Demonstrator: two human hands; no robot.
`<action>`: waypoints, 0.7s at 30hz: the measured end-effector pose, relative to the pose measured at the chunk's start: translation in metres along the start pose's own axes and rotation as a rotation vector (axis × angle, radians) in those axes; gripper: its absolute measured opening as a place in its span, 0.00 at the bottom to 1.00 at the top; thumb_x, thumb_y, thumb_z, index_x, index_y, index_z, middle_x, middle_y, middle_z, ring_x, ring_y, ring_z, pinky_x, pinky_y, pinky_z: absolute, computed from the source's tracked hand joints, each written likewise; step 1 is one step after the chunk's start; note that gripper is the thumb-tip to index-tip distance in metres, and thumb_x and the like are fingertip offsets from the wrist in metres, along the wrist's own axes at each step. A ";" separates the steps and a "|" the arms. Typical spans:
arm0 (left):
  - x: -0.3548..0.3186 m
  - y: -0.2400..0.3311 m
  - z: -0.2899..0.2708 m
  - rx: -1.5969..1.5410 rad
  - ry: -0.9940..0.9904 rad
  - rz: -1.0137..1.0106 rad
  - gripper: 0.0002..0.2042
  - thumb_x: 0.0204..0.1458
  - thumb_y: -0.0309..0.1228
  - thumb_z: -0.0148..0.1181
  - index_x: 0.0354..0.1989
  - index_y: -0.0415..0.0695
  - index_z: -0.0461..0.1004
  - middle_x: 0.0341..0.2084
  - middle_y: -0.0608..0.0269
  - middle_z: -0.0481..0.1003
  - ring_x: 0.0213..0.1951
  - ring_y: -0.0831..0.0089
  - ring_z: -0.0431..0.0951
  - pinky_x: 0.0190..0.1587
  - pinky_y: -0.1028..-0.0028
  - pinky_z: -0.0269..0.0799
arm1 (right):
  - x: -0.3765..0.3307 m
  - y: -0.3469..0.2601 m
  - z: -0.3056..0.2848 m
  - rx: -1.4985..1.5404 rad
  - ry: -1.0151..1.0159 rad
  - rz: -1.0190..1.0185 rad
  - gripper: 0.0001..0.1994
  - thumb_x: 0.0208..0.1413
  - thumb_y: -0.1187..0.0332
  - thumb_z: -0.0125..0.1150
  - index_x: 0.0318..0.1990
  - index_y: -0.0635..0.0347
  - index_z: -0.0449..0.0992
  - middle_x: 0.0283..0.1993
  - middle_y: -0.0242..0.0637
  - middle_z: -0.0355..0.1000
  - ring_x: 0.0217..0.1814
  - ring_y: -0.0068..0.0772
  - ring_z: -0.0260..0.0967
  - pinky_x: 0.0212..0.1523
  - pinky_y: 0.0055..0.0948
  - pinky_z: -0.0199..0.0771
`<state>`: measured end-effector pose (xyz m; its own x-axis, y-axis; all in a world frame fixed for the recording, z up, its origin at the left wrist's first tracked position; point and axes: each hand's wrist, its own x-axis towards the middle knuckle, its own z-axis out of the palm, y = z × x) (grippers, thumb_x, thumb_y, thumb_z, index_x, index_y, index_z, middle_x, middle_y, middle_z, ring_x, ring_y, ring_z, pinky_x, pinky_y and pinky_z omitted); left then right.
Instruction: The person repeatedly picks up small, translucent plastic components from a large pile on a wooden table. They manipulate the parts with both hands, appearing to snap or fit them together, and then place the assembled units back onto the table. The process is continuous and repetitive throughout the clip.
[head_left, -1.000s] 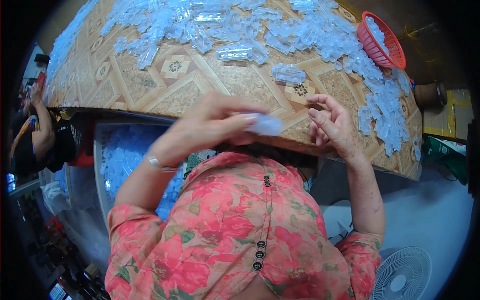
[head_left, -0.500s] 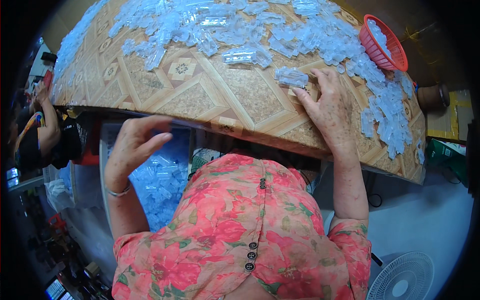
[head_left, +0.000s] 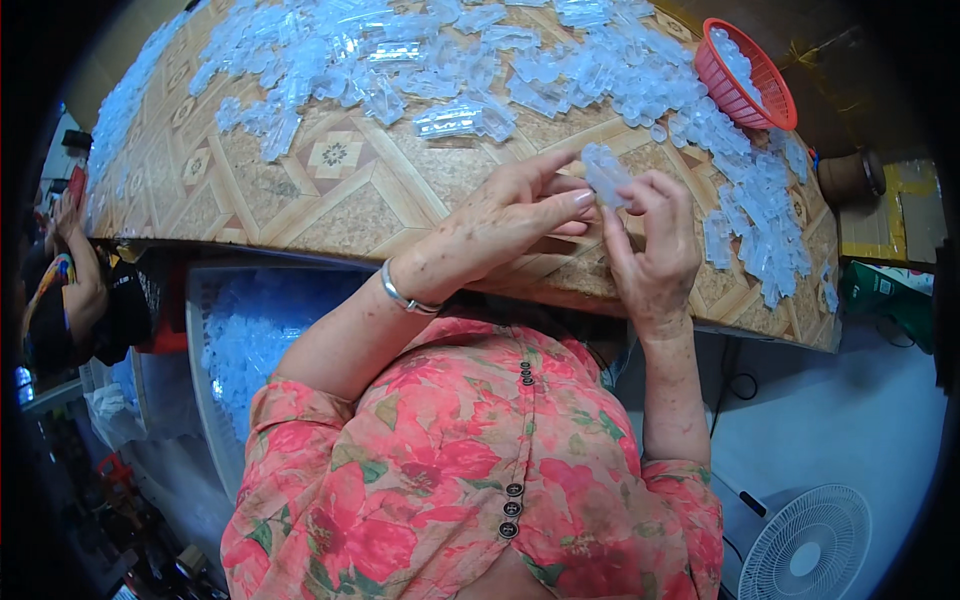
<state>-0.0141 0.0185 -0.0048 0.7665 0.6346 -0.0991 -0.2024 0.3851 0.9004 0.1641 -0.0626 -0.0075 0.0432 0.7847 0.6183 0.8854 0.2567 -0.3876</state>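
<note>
Head view: both hands meet over the table [head_left: 340, 200] near edge. Left hand [head_left: 500, 225] and right hand [head_left: 650, 250] both pinch one clear piece [head_left: 606, 175] at the fingertips. Step looks like fitting or checking it; next needs steady fingertip alignment. Heap [head_left: 440, 60] lies farther across the table, red basket [head_left: 745, 75] at its far right; nothing blocks

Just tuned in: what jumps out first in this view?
Both hands meet at centre over the table edge, the left hand and right hand pinching one clear plastic piece. Heaps of clear plastic pieces cover the far patterned table, with a red basket at upper right.
</note>
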 end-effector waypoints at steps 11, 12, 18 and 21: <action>0.015 -0.011 -0.003 -0.224 -0.004 -0.057 0.28 0.66 0.34 0.55 0.69 0.34 0.57 0.52 0.49 0.75 0.50 0.68 0.80 0.54 0.70 0.78 | 0.021 0.017 -0.021 0.113 0.074 0.050 0.14 0.50 0.82 0.61 0.46 0.61 0.76 0.49 0.44 0.75 0.50 0.44 0.76 0.50 0.37 0.75; 0.013 -0.011 -0.005 -0.198 0.015 -0.051 0.29 0.66 0.34 0.55 0.70 0.34 0.56 0.52 0.48 0.75 0.49 0.67 0.80 0.53 0.70 0.79 | 0.027 0.025 -0.021 0.072 0.070 0.117 0.14 0.52 0.81 0.60 0.47 0.62 0.76 0.50 0.45 0.75 0.52 0.45 0.75 0.52 0.38 0.75; 0.006 0.001 -0.002 0.029 0.093 -0.045 0.30 0.65 0.32 0.56 0.71 0.33 0.52 0.51 0.48 0.76 0.47 0.68 0.81 0.51 0.69 0.80 | 0.022 0.045 0.000 0.046 -0.171 0.199 0.18 0.55 0.74 0.62 0.54 0.63 0.74 0.55 0.48 0.73 0.59 0.50 0.71 0.60 0.42 0.69; 0.004 0.002 -0.007 0.036 0.095 -0.064 0.29 0.64 0.30 0.57 0.71 0.34 0.54 0.50 0.50 0.76 0.46 0.70 0.80 0.50 0.69 0.81 | 0.022 0.036 0.008 0.076 -0.217 0.185 0.21 0.55 0.72 0.63 0.57 0.62 0.73 0.57 0.49 0.72 0.61 0.51 0.68 0.63 0.43 0.66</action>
<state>-0.0163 0.0266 -0.0065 0.7156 0.6707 -0.1949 -0.1319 0.4038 0.9053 0.1936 -0.0320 -0.0133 0.0931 0.9225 0.3746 0.8339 0.1333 -0.5355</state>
